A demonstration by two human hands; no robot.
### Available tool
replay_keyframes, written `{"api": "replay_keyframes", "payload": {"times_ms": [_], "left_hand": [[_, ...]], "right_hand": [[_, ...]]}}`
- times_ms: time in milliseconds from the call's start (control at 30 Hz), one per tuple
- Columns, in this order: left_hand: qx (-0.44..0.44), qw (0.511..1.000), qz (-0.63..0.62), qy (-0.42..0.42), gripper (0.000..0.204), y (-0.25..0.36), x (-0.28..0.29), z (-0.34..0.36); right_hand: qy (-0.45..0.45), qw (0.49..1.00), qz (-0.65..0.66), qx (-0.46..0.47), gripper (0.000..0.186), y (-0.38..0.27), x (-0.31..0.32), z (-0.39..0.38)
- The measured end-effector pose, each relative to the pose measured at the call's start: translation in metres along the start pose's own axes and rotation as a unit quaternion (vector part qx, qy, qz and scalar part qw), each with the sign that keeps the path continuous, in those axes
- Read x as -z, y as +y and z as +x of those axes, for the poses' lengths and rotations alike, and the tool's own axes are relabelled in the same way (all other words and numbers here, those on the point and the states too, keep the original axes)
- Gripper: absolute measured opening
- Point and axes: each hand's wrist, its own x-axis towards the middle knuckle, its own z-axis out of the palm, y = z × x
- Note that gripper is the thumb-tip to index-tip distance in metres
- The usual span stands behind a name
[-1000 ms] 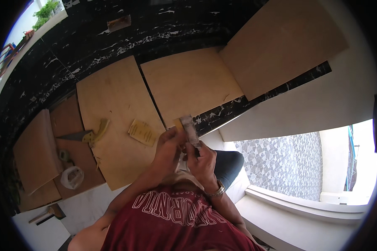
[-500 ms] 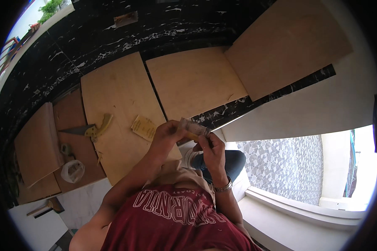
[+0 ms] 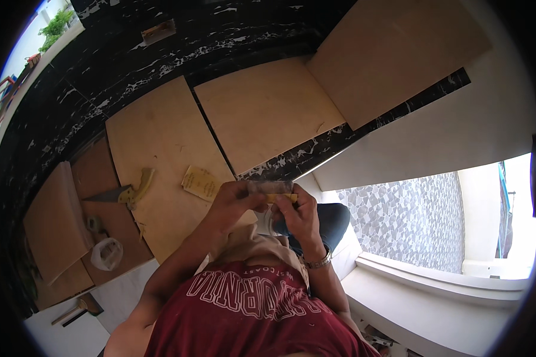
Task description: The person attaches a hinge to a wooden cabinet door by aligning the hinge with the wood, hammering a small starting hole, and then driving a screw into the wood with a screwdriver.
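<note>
Between my two hands, above the edge of the boards, is a small clear plastic packet (image 3: 270, 187) with a yellow strip along its near side. My left hand (image 3: 237, 201) pinches its left end. The fingers of my right hand (image 3: 299, 215), with a watch on that wrist, close on the right end and the yellow strip. What lies inside the packet is too small to make out. Just left of my hands a yellow printed packet (image 3: 201, 182) lies flat on a light plywood board (image 3: 167, 140). Farther left is a handsaw (image 3: 142, 187) with a yellow handle.
Another plywood sheet (image 3: 268, 110) lies beyond my hands, and a third board (image 3: 399, 59) is at the far right. Brown boards (image 3: 53, 220), a clear plastic bag (image 3: 106, 254) and a hammer (image 3: 88, 304) are at the left. A white ledge (image 3: 435, 297) runs along the right.
The clear packet has turned from slanted to nearly level, and my hands have shifted slightly left and nearer. The whole view has turned a little. The saw and printed packet stay on the boards.
</note>
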Motion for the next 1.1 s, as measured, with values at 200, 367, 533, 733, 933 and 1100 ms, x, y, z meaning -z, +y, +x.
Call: {"api": "replay_keyframes", "payload": {"times_ms": [200, 367, 533, 733, 933, 1100], "left_hand": [[-0.095, 0.991, 0.056, 0.082, 0.016, -0.019, -0.004, 0.006], [-0.066, 0.984, 0.136, 0.097, 0.013, -0.029, -0.008, 0.006], [-0.089, 0.985, 0.050, 0.139, 0.018, -0.055, -0.009, 0.012], [-0.039, 0.984, 0.156, 0.075, 0.030, -0.052, 0.006, 0.013], [-0.041, 0.950, 0.309, -0.021, 0.018, -0.025, -0.001, 0.013], [-0.138, 0.938, 0.313, 0.059, 0.015, -0.043, -0.015, 0.014]], "right_hand": [[0.077, 0.993, -0.057, 0.065, 0.019, 0.021, -0.010, 0.005], [0.142, 0.967, -0.207, 0.051, 0.014, 0.006, -0.012, 0.000], [0.088, 0.986, -0.128, 0.059, 0.011, 0.022, -0.007, 0.013], [0.105, 0.993, -0.056, -0.003, 0.008, 0.021, 0.006, 0.012], [0.058, 0.972, -0.197, 0.111, 0.008, 0.030, 0.004, 0.013], [0.103, 0.981, -0.156, 0.056, 0.011, 0.050, -0.003, 0.019]]}}
